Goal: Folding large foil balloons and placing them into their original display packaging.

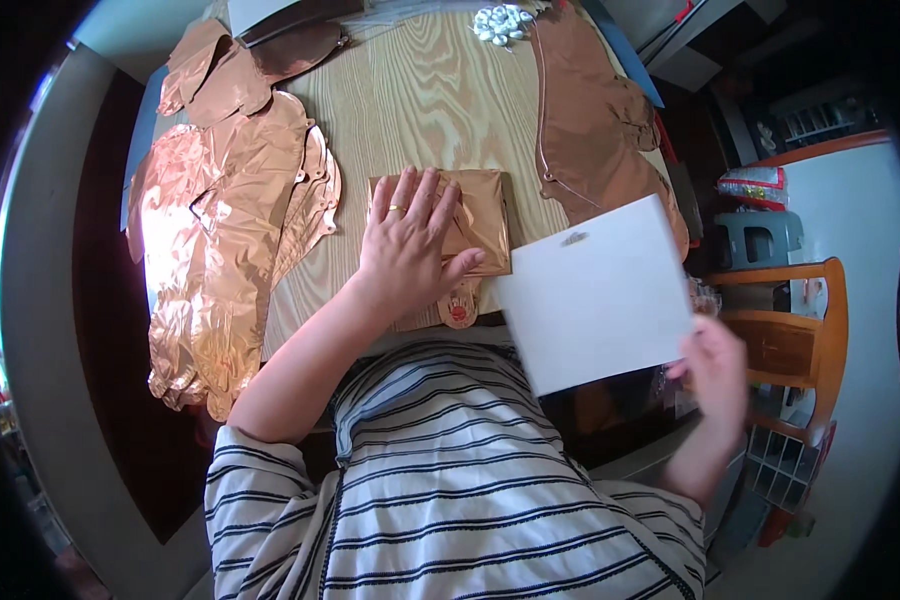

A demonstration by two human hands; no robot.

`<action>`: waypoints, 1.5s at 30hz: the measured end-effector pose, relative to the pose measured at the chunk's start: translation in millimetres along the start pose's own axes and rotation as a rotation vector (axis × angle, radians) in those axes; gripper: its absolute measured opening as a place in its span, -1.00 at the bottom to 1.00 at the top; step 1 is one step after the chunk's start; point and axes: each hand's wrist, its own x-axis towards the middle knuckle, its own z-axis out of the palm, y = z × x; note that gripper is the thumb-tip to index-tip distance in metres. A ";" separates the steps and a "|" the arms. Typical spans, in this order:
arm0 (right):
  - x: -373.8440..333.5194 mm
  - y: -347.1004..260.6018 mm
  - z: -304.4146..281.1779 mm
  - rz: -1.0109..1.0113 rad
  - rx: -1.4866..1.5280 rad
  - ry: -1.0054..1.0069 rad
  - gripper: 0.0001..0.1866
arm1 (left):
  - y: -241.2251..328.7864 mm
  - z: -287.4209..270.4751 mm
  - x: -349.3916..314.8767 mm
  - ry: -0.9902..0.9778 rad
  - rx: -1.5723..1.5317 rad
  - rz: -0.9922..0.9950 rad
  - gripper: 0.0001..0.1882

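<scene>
My left hand [407,225] lies flat, fingers stretched out, on a folded copper-coloured foil balloon [487,205] near the table's front edge. The balloon's tab with a small red print [458,308] sticks out toward me. At the right, my right hand [713,365] pinches a square white card [598,295] by its lower right edge, and the hand is slightly blurred. A small slot-like mark shows near the card's far edge. The card is held tilted, its left corner close beside the folded balloon; whether they touch I cannot tell.
Flat copper foil balloons [220,230] are piled along the left of the wood-grain table [430,90]. More of them [595,110] lie on the right. A bunch of white coiled ribbons [502,24] sits at the far side. A wooden chair [820,330] stands at the right.
</scene>
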 end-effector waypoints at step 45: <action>193.4 -54.8 230.0 -1.249 -0.656 -0.153 -0.58 | -38.9 -54.0 -49.2 0.060 -0.640 -0.382 -0.41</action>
